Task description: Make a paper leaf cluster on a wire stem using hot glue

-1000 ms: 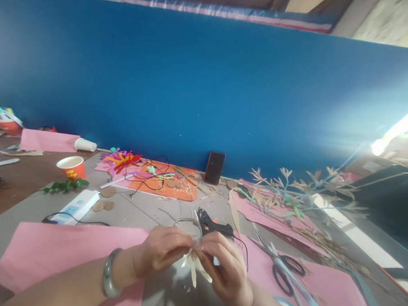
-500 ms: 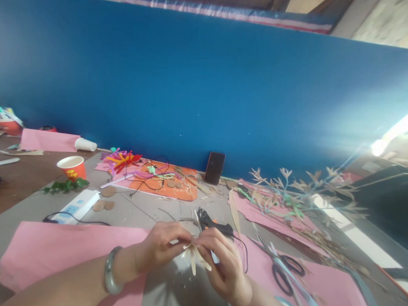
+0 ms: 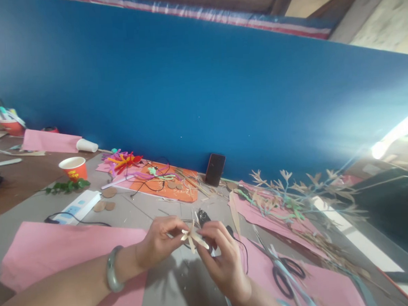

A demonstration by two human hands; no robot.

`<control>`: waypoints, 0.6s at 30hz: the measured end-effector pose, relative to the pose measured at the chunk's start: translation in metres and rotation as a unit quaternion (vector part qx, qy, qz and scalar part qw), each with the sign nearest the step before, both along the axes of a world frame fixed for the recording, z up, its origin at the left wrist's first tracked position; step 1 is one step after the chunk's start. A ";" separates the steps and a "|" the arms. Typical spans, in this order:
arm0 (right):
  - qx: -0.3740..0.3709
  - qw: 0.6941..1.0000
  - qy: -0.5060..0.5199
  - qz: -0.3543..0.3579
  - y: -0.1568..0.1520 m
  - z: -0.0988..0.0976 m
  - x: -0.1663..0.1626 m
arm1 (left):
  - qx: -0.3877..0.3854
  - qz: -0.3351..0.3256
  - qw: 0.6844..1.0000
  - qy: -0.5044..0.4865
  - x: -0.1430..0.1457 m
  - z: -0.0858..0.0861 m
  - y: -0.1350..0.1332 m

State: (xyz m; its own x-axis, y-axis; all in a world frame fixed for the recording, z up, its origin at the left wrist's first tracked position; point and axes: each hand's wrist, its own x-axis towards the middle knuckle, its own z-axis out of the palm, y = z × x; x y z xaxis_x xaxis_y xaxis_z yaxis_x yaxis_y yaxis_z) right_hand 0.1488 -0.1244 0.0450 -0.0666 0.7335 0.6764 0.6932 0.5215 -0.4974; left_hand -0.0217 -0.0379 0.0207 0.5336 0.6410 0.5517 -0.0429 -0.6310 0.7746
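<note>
Straw-pale leaf strips (image 3: 193, 235), fanned into a star, sit pinched between left hand (image 3: 159, 241) and right hand (image 3: 223, 260), equally near both, longest strip slanting toward the right, above the tabletop (image 3: 178, 287).

Single head-worn view, set above and behind hands, facing forward and slightly down across table (image 3: 142, 210) toward blue wall (image 3: 202, 103). Frame rolled: wall base slopes down to right. Left hand (image 3: 160, 240) and right hand (image 3: 222, 260) close, low centre. Wall farther back, fills upper frame.
</note>
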 end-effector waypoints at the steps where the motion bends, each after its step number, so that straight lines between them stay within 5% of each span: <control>1: 0.005 1.000 0.005 -0.012 0.001 0.000 0.000 | -0.012 0.003 1.000 -0.001 0.000 0.001 0.000; 10: -0.010 0.998 0.050 -0.026 0.007 -0.003 0.003 | -0.122 0.007 0.992 -0.023 0.003 -0.005 0.007; 18: -0.062 0.996 0.056 0.015 0.006 0.003 0.000 | -0.108 -0.003 0.994 -0.014 0.005 -0.005 0.001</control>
State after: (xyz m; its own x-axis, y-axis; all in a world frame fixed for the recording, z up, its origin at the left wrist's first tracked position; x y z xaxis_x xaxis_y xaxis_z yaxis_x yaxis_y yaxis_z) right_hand 0.1491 -0.1189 0.0482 -0.0179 0.8112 0.5844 0.6149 0.4698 -0.6333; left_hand -0.0166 -0.0369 0.0160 0.5244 0.7426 0.4166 -0.0695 -0.4503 0.8901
